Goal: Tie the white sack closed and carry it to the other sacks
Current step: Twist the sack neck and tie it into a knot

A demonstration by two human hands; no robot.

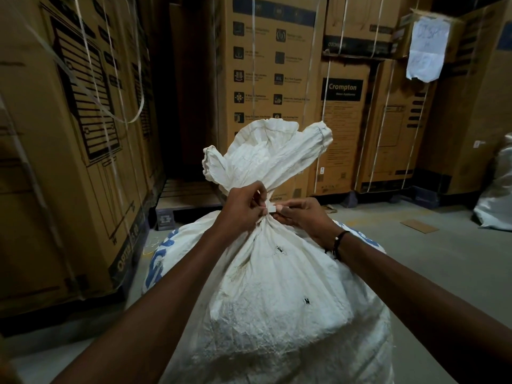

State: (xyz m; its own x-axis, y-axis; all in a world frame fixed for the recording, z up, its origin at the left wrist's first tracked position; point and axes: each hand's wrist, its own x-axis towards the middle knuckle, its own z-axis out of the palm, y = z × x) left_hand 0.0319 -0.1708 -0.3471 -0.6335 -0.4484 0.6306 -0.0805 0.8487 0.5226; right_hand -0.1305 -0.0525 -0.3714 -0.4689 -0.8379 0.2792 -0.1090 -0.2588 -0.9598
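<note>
A large full white sack [279, 295] with blue print stands upright on the floor right in front of me. Its mouth is gathered into a narrow neck, and the loose top fans out above it. A white strap [271, 208] runs around that neck. My left hand [243, 209] pinches the strap on the left side of the neck. My right hand [300, 214] grips the strap's end on the right side, fingers closed. A dark band sits on the right wrist.
Tall strapped cardboard boxes [266, 79] wall in the left, back and right. A dark gap with a low pallet [182, 200] lies behind the sack at left. Another white sack [496, 195] rests at the far right on the grey floor. A cardboard scrap [419, 226] lies nearby.
</note>
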